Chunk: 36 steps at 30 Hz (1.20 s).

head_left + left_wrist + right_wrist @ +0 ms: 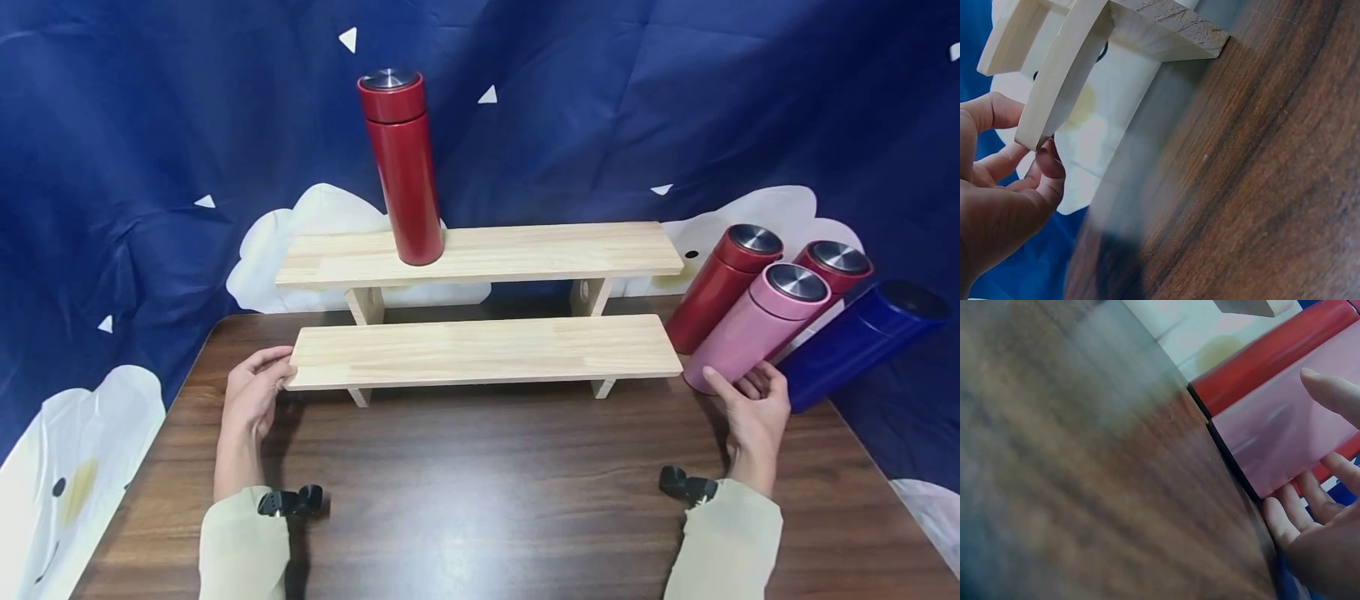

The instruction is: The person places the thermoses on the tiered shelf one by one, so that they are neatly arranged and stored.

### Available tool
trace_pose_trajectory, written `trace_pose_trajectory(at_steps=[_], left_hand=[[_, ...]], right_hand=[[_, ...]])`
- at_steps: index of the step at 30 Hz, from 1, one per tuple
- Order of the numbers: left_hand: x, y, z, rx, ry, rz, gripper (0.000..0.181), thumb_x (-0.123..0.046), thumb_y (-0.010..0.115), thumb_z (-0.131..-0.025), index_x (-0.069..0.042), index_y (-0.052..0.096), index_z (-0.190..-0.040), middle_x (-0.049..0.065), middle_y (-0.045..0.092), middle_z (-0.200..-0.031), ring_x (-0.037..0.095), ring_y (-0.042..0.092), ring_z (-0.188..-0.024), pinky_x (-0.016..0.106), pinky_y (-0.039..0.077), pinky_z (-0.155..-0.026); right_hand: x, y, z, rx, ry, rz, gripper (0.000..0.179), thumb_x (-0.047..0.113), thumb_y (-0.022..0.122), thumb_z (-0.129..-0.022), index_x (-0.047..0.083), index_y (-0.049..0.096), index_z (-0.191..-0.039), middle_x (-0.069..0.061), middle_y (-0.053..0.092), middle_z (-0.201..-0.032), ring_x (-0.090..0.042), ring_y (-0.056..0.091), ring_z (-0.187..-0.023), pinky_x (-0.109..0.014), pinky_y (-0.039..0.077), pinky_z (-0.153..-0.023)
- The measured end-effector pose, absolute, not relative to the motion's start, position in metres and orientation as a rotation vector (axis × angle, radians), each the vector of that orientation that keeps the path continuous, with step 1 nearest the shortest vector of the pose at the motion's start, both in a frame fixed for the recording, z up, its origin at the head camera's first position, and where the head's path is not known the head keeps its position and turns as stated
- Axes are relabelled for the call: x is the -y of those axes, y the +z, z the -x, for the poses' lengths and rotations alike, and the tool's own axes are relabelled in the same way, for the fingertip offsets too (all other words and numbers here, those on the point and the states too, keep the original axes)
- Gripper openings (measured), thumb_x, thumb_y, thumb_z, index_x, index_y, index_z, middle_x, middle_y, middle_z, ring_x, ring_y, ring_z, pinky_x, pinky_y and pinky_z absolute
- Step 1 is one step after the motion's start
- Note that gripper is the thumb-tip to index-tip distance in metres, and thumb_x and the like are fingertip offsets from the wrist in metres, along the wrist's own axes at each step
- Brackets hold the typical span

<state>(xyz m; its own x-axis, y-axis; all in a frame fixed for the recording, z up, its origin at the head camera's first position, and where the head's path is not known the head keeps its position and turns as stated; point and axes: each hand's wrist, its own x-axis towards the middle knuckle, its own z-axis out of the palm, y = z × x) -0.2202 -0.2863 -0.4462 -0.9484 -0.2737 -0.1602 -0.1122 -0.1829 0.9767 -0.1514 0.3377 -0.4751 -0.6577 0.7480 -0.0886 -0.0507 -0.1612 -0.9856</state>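
Your left hand (1007,209) pinches the end of a pale wooden board (1057,78). Up and to the right of your grip, a wooden leg (1160,37) meets that board and stands on the brown table (1247,169). Above your fingers is a second board (1013,40). Behind your grip is blue cloth (1022,262) with a white patch (1113,100).

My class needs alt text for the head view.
A person's left hand pinches the lower board of a wooden shelf, and the right hand grips a pink flask. A red flask stands on the upper board; two more red flasks and a blue flask are near the pink one.
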Motion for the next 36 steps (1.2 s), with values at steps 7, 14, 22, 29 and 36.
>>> trace_pose_trajectory(at_steps=[7, 14, 22, 29, 36], left_hand=[[0.284, -0.446, 0.223, 1.953, -2.271, -0.452, 0.027, 0.015, 0.056, -0.084, -0.004, 0.068, -0.098, -0.001, 0.068, -0.084, 0.008, 0.061, -0.075, 0.017, 0.05, -0.063], [0.285, -0.447, 0.222, 1.969, -2.267, -0.47, 0.028, 0.014, 0.055, -0.085, -0.007, 0.069, -0.097, -0.001, 0.068, -0.085, 0.007, 0.061, -0.075, 0.016, 0.05, -0.064], [0.286, -0.445, 0.219, 1.949, -2.276, -0.496, 0.027, 0.015, 0.054, -0.086, -0.004, 0.068, -0.1, -0.002, 0.069, -0.086, 0.008, 0.063, -0.08, 0.017, 0.052, -0.069], [0.286, -0.446, 0.22, 1.947, -2.267, -0.496, 0.028, 0.015, 0.055, -0.085, -0.006, 0.069, -0.099, -0.002, 0.069, -0.086, 0.008, 0.063, -0.08, 0.017, 0.053, -0.069], [0.286, -0.446, 0.219, 1.943, -2.271, -0.478, 0.029, 0.016, 0.055, -0.085, -0.007, 0.069, -0.096, -0.003, 0.069, -0.085, 0.008, 0.064, -0.079, 0.017, 0.053, -0.069]], right_hand=[[-0.34, -0.473, 0.157, 1.588, 1.851, 0.797, 0.076, -0.013, 0.084, -0.07, 0.018, 0.051, -0.131, 0.004, 0.053, -0.114, -0.009, 0.054, -0.1, -0.01, 0.049, -0.067], [-0.339, -0.477, 0.158, 1.727, 1.754, 0.829, 0.077, -0.006, 0.087, -0.07, 0.02, 0.05, -0.132, 0.007, 0.052, -0.11, -0.006, 0.052, -0.098, -0.011, 0.046, -0.071], [-0.338, -0.477, 0.162, 1.814, 1.655, 0.842, 0.075, 0.0, 0.088, -0.071, 0.023, 0.051, -0.131, 0.011, 0.051, -0.109, -0.007, 0.053, -0.101, -0.016, 0.042, -0.081], [-0.336, -0.475, 0.162, 1.8, 1.644, 0.83, 0.073, 0.0, 0.09, -0.07, 0.024, 0.053, -0.129, 0.012, 0.054, -0.109, -0.006, 0.054, -0.099, -0.015, 0.042, -0.08], [-0.331, -0.47, 0.162, 1.726, 1.698, 0.727, 0.07, -0.004, 0.089, -0.068, 0.022, 0.057, -0.124, 0.009, 0.058, -0.109, -0.007, 0.056, -0.097, -0.015, 0.043, -0.078]])
